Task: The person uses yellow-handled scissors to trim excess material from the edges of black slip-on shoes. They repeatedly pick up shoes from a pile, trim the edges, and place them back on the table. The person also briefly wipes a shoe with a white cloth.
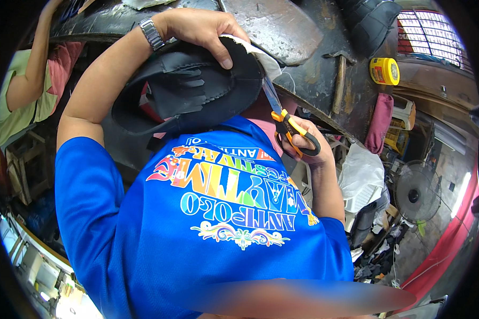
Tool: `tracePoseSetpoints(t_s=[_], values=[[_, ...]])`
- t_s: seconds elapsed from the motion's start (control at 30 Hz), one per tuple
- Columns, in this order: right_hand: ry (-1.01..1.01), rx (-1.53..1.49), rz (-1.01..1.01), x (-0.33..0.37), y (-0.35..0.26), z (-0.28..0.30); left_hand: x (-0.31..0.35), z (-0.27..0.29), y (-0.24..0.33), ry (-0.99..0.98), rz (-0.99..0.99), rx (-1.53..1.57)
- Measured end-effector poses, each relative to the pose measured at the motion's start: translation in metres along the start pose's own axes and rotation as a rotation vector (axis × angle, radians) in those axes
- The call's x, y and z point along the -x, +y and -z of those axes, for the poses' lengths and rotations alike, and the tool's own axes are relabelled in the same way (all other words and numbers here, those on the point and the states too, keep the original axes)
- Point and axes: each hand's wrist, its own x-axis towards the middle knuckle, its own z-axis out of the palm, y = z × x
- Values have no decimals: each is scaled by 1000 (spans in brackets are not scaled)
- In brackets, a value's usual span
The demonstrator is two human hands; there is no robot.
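Observation:
A black shoe upper point(170, 90) with slotted, stitched lace flaps rests against me below the table edge. My left hand point(205, 34), a metal watch at its wrist, pinches the upper's toe end, thumb on the black side. White lining material point(269, 63) sticks out past the toe edge beside the fingers. Scissors point(285, 125) with orange and black handles are gripped in my right hand point(308, 141). Their blades point up to the toe edge, close by the white material; whether the tips touch it I cannot tell.
On the dark worktable point(308, 80) lie a flat slab point(274, 26), a wooden-handled hammer point(339, 82), a yellow jar point(384, 71) and a black shoe point(370, 24). A maroon cloth point(380, 122) hangs at its right edge. A fan point(416, 191) stands right; another person point(26, 90) is at left.

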Motion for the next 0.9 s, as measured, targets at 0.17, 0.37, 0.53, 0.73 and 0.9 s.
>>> tracePoseSetpoints(t_s=[0.17, 0.37, 0.53, 0.73, 0.9], values=[[-54, -12, -15, -1, -4, 1, -4, -4, 6, -4, 160, 3], [-69, -12, -18, -3, -5, 1, -10, -3, 8, -92, 172, -77], [10, -1, -58, 2, 3, -3, -21, 3, 18, -185, 212, -198], [47, -174, 91, -9, 16, -26, -84, 41, 76, -499, 216, -1008], [183, -366, 189, -28, 29, -38, -157, 28, 79, -431, 438, -1586]])
